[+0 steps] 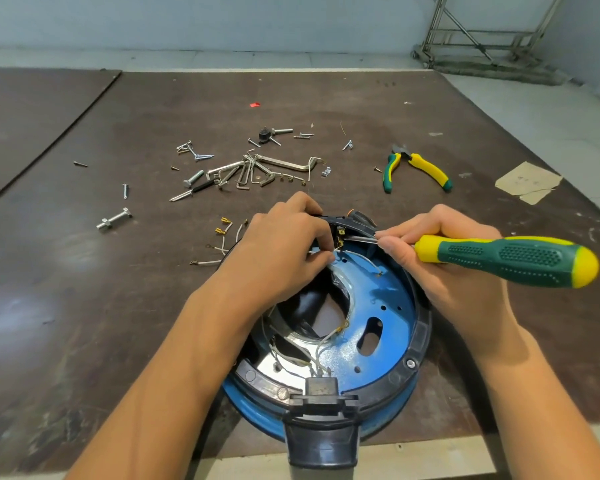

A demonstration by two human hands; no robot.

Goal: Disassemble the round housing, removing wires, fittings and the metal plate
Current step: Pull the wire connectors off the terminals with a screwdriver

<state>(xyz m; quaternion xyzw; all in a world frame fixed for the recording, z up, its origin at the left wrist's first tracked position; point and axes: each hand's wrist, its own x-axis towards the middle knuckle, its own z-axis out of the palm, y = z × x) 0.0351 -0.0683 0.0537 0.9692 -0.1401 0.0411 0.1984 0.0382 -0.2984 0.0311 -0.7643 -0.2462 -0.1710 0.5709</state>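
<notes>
Round blue housing w/ black plastic rim [420, 327] is seen at the 6 o'clock edge of the dark brown worktable [84, 289]. Its black spout [321, 441] is pointed back at the person, so the open side is presented up for access. Action is centred at the housing's 12 o'clock, where a small black switch block w/ brass terminals [340, 237] is being tackled. The left hand [284, 244] is curled over the rim there, thumb and forefinger pressed together on one of the thin white wires [364, 257] right by the block, prob. so it's kept taut while the connector is levered off. The green-and-yellow screwdriver [506, 259] is gripped by the right hand [444, 261], fingers wrapped at the neck of the handle for fine control. Its steel shaft is laid in from 3 o'clock and the tip put at the terminals. Inside, more white wires are run down to a black plug fitting [321, 386] at 6 o'clock, and the shiny chrome metal plate [293, 374] is seated under the rim at approx. 7 o'clock, so most of the strip-down is judged not yet done. Loose wire ends w/ brass lugs [222, 233] are laid at the housing's 10 o'clock. A heap of screws, bolts and hex keys [250, 171] is parked farther out at 11 and green-and-yellow pliers [414, 168] at 1 o'clock, within reach but off the work.
</notes>
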